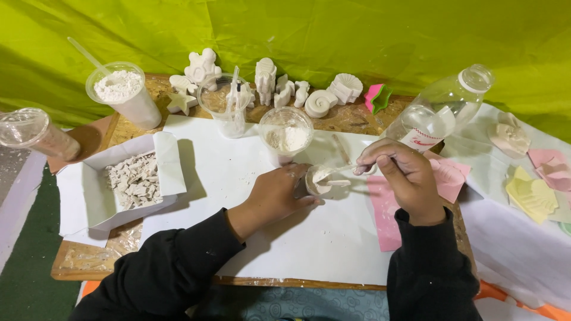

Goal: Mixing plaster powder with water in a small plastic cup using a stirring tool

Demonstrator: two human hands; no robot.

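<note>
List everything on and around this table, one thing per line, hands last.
small cup: 1, clear with white paste, centre of the white sheet, in the left hand
spoon: 1, white, tip in the small cup, held by the right hand
powder cups: 2, clear with white powder, back left and back centre
stirring cup: 1, clear, between the powder cups
cast figures: about ten, white, back row
box of broken pieces: 1, white, left
bottle: 1, clear, lying on its side, right
flat moulds: several, pink and yellow, right
white sheet: 1, covers the tabletop
left hand: grips the small cup
right hand: holds the spoon
</note>
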